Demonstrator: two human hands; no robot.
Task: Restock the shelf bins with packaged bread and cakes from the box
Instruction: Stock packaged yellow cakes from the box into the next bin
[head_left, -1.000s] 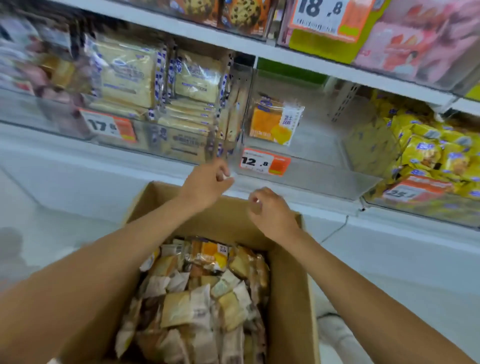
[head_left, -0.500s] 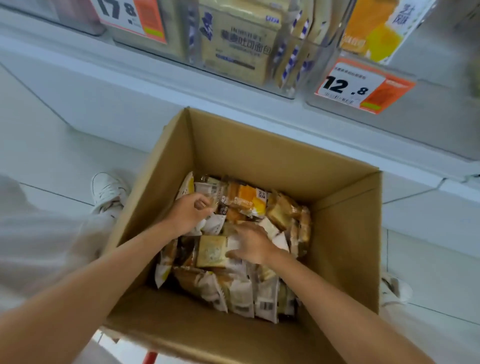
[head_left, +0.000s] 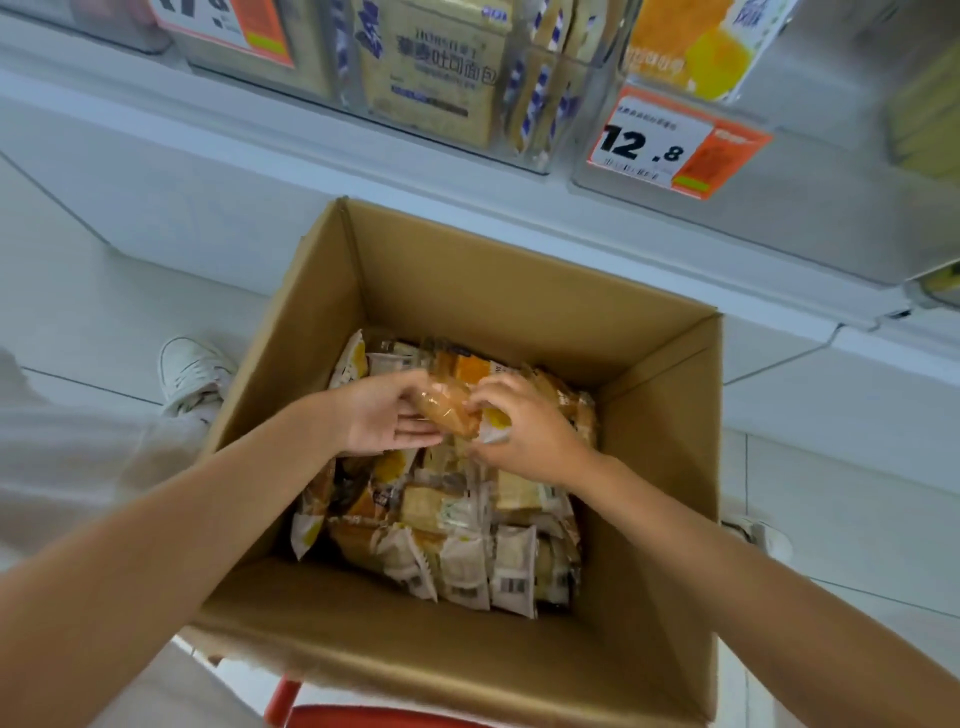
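White floor tiles (head_left: 831, 493) surround a cardboard box (head_left: 467, 291) standing below clear shelf bins (head_left: 576, 119) of bagged bread (head_left: 431, 78). Its bottom is heaped with packaged cakes (head_left: 457, 545). My left hand (head_left: 384, 415) and right hand (head_left: 524, 431) both grip one orange packet (head_left: 447, 410) just above that heap, inside the box.

Both forearms are bare, reaching forward and down, converging at centre. Left hand (head_left: 382, 415) has palm turned inward, fingers fairly straight under an orange packet (head_left: 445, 411), thumb over its top. Right hand (head_left: 527, 434) is knuckles up, fingers curled, pinching the same packet's other end.
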